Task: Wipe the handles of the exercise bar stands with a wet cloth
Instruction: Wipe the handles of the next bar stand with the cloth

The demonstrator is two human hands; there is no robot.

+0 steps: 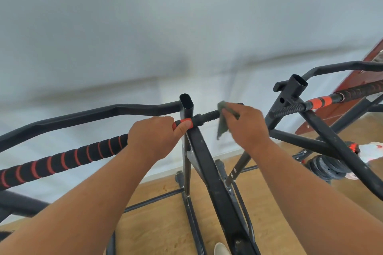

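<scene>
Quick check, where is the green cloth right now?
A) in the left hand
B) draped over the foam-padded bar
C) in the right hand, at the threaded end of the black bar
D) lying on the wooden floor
C: the right hand pinches the green cloth against the black threaded bar end, while the left hand grips the orange collar on the same bar.

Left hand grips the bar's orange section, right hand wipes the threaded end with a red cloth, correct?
Not quite: the cloth is green, not red. The head view shows the left hand gripping the bar's orange section and the right hand holding the cloth at the threaded end.
</scene>
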